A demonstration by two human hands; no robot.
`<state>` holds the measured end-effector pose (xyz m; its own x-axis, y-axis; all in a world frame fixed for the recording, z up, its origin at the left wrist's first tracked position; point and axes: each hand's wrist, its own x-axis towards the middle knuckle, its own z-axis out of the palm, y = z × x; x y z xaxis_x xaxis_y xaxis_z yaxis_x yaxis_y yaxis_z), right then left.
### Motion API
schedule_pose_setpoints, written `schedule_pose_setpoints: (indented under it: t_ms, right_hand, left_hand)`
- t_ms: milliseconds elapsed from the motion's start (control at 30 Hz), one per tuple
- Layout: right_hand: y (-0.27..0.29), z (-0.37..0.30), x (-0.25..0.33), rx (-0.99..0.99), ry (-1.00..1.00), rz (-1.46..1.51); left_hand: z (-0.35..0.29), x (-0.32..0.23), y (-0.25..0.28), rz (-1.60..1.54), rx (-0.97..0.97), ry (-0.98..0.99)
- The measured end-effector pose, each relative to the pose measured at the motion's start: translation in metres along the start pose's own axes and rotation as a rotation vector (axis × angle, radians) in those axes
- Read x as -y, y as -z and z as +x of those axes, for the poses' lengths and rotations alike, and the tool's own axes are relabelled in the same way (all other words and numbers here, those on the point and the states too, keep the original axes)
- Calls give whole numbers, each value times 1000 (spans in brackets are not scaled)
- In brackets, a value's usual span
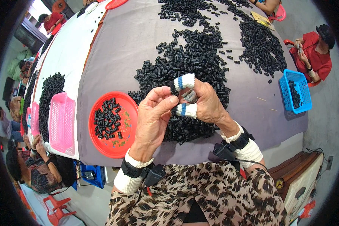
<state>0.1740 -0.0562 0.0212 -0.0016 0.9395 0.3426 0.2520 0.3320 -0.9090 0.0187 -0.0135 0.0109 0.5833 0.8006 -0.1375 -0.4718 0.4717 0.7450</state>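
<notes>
My two hands meet over the near part of a large heap of small black cylindrical pieces (177, 56). On the right hand (210, 102), white knitted finger sleeves (184, 82) with blue stripes and dark ends cover the thumb and index finger. Its fingers close on a small grey, shiny object (190, 96) whose kind I cannot make out. The left hand (150, 122) pinches thumb against fingertips right beside it; whatever lies in that pinch is hidden. Left of this hand, a round red tray (96, 141) holds a loose group of the same black pieces.
A grey cloth (252, 124) covers the table. Pink baskets (62, 122) stand at the left, and a blue basket (295, 90) with black pieces at the right. Another black heap (261, 47) lies far right. Several people sit around, one in a red shirt (312, 52).
</notes>
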Motion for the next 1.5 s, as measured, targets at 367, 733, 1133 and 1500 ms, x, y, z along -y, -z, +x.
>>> schedule_pose_setpoints:
  t_ms: [367,733,1133,1500]
  right_hand:
    - [1,-1,1,-12,21,-9]
    - [2,3,6,25,61,-75]
    - [10,12,18,40,-37,-126]
    - [10,25,23,267,-110,-217]
  left_hand:
    - [-2,-1,-6,-28,-48,-7]
    - [-4,-5,3,-117,19,19]
    - [0,-7,8,-265,130,-24]
    - [1,-6,12,-234,159,-7]
